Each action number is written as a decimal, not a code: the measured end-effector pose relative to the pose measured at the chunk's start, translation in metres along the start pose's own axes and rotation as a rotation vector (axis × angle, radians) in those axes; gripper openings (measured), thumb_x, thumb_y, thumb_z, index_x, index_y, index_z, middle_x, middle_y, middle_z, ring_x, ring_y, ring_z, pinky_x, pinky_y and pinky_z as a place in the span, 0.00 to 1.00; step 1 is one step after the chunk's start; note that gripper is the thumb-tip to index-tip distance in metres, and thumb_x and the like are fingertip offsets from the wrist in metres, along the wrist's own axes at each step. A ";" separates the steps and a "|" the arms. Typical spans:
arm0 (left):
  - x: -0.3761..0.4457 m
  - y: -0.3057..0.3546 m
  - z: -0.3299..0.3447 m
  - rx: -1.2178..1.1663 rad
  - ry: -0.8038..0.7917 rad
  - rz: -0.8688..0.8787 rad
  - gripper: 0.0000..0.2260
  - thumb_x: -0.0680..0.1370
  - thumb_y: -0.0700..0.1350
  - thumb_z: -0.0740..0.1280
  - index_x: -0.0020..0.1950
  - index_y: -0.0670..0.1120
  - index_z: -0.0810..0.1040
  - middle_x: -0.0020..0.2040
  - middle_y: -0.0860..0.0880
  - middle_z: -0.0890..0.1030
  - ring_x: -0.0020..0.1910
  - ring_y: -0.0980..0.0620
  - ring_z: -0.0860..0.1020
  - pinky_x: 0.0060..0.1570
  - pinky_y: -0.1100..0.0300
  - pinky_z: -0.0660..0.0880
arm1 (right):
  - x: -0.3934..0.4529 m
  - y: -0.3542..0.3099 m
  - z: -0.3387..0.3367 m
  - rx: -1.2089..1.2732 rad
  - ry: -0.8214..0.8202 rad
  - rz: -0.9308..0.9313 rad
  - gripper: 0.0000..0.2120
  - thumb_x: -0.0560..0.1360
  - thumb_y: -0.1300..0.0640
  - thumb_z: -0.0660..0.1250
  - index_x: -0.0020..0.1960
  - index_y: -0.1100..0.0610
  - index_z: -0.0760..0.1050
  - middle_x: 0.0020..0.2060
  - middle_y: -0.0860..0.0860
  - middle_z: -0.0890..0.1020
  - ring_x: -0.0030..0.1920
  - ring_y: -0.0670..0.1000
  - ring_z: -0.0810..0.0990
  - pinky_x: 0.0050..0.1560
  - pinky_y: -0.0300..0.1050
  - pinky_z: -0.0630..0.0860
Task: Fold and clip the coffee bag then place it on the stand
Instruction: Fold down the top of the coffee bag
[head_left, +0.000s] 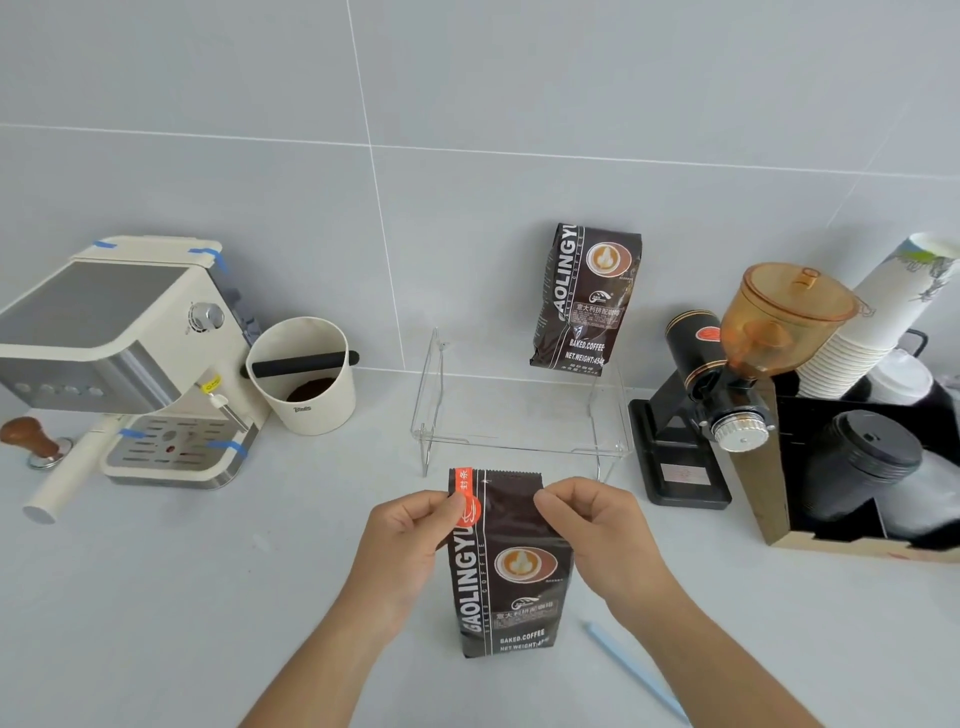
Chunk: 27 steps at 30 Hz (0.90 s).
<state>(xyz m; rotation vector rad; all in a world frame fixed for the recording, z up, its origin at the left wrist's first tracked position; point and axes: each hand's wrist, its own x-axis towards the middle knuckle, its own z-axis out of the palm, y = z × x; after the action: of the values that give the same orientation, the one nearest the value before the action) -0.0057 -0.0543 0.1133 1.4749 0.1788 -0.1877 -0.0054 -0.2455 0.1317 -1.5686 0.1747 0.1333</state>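
Coffee bag (506, 566), dark brown foil, upright before clear acrylic stand (519, 415), top corners pinched by left hand (410, 525) and right hand (592, 519); liable to topple or crease crookedly under uneven pulls.

The scene is evenly and brightly lit by soft, diffuse light; only faint shadows are cast on the counter (156, 597). Wide-angle bending is seen toward the edges, where the paper cups (878, 322) are slightly smeared.

blue clip (636, 670) blurred, cup stack (883, 317) cut off right
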 end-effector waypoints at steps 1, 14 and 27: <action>-0.001 0.001 -0.001 0.001 0.000 0.008 0.15 0.70 0.53 0.71 0.44 0.42 0.86 0.46 0.37 0.86 0.46 0.46 0.81 0.62 0.40 0.72 | 0.000 0.000 0.000 0.002 0.005 -0.001 0.16 0.75 0.64 0.69 0.31 0.52 0.83 0.27 0.46 0.84 0.27 0.40 0.78 0.28 0.29 0.72; -0.014 0.000 -0.016 0.107 0.071 0.045 0.09 0.72 0.35 0.73 0.48 0.48 0.82 0.39 0.46 0.88 0.39 0.52 0.86 0.39 0.69 0.77 | -0.012 0.003 -0.003 0.054 -0.007 0.018 0.11 0.74 0.69 0.70 0.40 0.55 0.84 0.31 0.51 0.87 0.28 0.44 0.81 0.27 0.30 0.74; -0.017 0.011 -0.012 0.470 0.035 0.324 0.18 0.73 0.37 0.74 0.51 0.61 0.81 0.44 0.62 0.85 0.42 0.62 0.84 0.47 0.71 0.77 | -0.010 -0.003 -0.001 -0.557 -0.001 -0.369 0.11 0.69 0.65 0.75 0.47 0.52 0.86 0.36 0.40 0.81 0.42 0.39 0.80 0.42 0.24 0.71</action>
<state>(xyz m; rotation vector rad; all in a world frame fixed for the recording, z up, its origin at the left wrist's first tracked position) -0.0195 -0.0410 0.1264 1.9512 -0.0857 0.0655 -0.0144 -0.2462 0.1365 -2.1255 -0.1708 -0.1190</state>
